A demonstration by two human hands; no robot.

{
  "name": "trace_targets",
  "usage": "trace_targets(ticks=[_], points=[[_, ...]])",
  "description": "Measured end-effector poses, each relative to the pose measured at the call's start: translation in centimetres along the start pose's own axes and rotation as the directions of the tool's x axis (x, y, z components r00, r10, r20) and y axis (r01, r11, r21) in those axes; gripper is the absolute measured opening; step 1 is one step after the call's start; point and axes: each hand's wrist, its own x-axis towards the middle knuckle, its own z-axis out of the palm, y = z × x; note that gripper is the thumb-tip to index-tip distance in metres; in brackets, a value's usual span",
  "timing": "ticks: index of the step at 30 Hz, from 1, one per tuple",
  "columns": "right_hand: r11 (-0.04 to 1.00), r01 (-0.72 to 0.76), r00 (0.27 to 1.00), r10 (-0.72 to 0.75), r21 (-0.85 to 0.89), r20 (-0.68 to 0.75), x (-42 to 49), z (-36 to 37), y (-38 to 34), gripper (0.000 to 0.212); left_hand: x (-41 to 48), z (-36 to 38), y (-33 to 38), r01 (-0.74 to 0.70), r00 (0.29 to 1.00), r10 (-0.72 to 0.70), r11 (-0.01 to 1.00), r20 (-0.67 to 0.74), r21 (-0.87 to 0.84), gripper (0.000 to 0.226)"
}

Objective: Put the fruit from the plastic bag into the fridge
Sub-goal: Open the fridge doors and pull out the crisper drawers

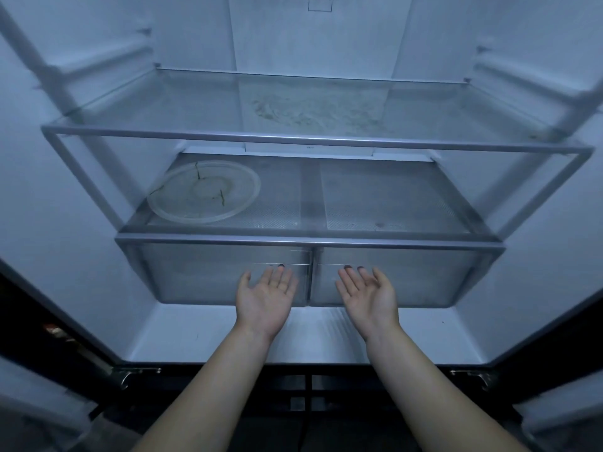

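Note:
The fridge stands open in front of me, its white interior filling the view. Two clear crisper drawers sit side by side at the bottom, the left drawer [202,275] and the right drawer [421,275]. My left hand [266,298] is palm up, fingers straight, with its fingertips at the handle lip of the left drawer. My right hand [368,298] is likewise palm up, fingertips at the handle lip of the right drawer. Both hands hold nothing. No fruit and no plastic bag are in view.
A round glass plate [204,190] with cracks lies on the lower shelf [391,197], at its left. The upper glass shelf [310,140] carries a stain at its middle. Both doors are swung open at the sides. The white fridge floor [310,334] lies below the drawers.

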Motion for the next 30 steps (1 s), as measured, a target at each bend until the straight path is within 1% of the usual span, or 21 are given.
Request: trace_targets(ticks=[5, 14, 25, 30], points=[[1.000, 0.010, 1.000, -0.011, 0.028, 0.009, 0.3, 0.1, -0.1, 0.039, 0.4, 0.2, 0.6, -0.005, 1.000, 0.005, 1.000, 0.012, -0.030, 0.068], [0.999, -0.015, 1.000, 0.014, 0.050, 0.028, 0.0, -0.4, -0.4, 0.041, 0.1, 0.7, 0.6, -0.023, 1.000, 0.023, 1.000, -0.020, -0.010, 0.063], [0.999, -0.030, 0.998, 0.027, 0.045, 0.052, -2.6, -2.1, -0.1, 0.044, -3.0, -1.2, 0.0, -0.029, 1.000, 0.029, 1.000, 0.003, 0.005, 0.061], [0.998, -0.030, 0.997, 0.027, 0.050, 0.067, -4.5, -3.1, 0.1, 0.044, -4.9, -2.4, -0.5, -0.026, 1.000, 0.026, 1.000, 0.009, 0.009, 0.054]])
